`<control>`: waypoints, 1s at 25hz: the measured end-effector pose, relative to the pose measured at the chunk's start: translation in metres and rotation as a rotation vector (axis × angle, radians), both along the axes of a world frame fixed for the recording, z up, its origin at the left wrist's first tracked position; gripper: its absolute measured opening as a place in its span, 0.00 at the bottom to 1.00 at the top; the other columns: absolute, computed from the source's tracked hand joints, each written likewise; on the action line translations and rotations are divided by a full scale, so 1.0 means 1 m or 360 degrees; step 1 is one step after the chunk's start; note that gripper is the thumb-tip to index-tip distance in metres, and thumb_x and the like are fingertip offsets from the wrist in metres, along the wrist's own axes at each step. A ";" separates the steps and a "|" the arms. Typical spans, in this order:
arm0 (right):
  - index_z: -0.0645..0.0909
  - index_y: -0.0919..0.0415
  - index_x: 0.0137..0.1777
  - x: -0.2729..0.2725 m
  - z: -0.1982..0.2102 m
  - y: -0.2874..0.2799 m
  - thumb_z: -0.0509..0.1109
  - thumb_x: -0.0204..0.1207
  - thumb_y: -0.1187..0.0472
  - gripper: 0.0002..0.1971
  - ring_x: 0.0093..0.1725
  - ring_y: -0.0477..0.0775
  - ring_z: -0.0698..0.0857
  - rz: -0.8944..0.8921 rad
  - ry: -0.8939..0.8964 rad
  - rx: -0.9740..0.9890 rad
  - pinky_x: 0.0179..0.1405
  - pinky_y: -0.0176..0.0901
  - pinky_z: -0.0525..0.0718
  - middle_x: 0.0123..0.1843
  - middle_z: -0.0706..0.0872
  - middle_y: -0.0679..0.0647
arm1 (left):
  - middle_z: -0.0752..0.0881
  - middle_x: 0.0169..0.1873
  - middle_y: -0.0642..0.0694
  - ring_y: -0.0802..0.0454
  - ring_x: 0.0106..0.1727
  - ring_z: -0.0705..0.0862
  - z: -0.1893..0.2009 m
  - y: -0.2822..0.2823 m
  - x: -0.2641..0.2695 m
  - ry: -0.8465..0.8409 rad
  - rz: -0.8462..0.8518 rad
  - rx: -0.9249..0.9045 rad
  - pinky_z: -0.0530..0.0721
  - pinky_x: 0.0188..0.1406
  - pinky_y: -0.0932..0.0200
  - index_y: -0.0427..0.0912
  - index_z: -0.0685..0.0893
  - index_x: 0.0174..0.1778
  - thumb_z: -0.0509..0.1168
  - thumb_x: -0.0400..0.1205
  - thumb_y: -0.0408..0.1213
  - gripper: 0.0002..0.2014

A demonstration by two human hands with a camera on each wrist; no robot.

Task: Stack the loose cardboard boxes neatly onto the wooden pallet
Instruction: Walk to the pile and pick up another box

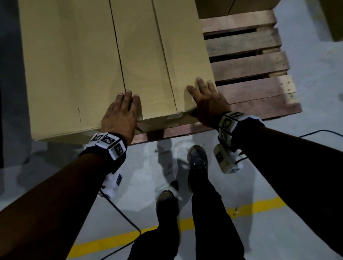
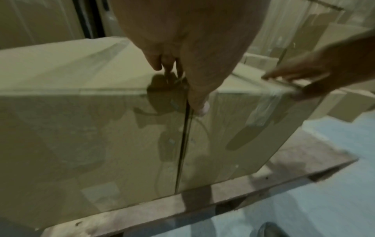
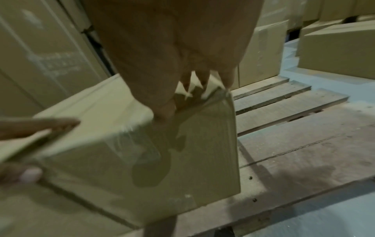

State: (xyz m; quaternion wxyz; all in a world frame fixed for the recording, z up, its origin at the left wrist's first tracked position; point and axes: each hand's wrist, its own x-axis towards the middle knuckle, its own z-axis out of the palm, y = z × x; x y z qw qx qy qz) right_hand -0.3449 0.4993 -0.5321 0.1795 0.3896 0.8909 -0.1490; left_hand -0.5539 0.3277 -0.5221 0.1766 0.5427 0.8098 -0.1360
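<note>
Both hands (image 1: 121,114) on box (image 1: 162,56), seemingly lengthwise away.

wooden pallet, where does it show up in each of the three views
Head: wooden pallet at right of centre, bare slats beside the cardboard box.
Left wrist: along the bottom, under the boxes.
Right wrist: right half, slats running to the far boxes.
Shared landmark: the box's taped near edge, between the left hand and the right hand.
</note>
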 end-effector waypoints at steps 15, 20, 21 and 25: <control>0.75 0.55 0.78 0.111 0.329 -0.091 0.69 0.82 0.45 0.27 0.73 0.64 0.80 -0.0679 0.0438 -0.0098 0.69 0.54 0.80 0.76 0.81 0.59 | 0.78 0.74 0.37 0.36 0.79 0.68 0.309 -0.031 0.096 -0.0110 -0.0008 0.0657 0.65 0.77 0.42 0.38 0.75 0.76 0.62 0.86 0.47 0.25; 0.76 0.53 0.78 0.147 0.410 -0.115 0.68 0.83 0.45 0.26 0.73 0.65 0.79 -0.0814 0.0488 0.0036 0.68 0.53 0.78 0.74 0.82 0.60 | 0.82 0.68 0.38 0.38 0.73 0.74 0.392 -0.038 0.132 -0.0055 -0.0116 0.0805 0.69 0.72 0.44 0.40 0.78 0.71 0.62 0.85 0.49 0.22; 0.76 0.53 0.77 0.153 0.424 -0.117 0.68 0.82 0.45 0.25 0.73 0.65 0.79 -0.0830 0.0501 0.0074 0.68 0.54 0.78 0.74 0.82 0.60 | 0.83 0.67 0.38 0.38 0.72 0.75 0.405 -0.040 0.138 -0.0052 -0.0125 0.0819 0.70 0.71 0.44 0.40 0.78 0.71 0.61 0.86 0.49 0.22; 0.76 0.53 0.78 0.179 0.462 -0.119 0.65 0.83 0.41 0.27 0.73 0.65 0.79 -0.0892 0.0573 0.0192 0.68 0.56 0.79 0.74 0.82 0.60 | 0.84 0.64 0.39 0.39 0.70 0.77 0.436 -0.037 0.167 -0.0058 -0.0190 0.0951 0.70 0.70 0.45 0.41 0.80 0.69 0.60 0.85 0.49 0.20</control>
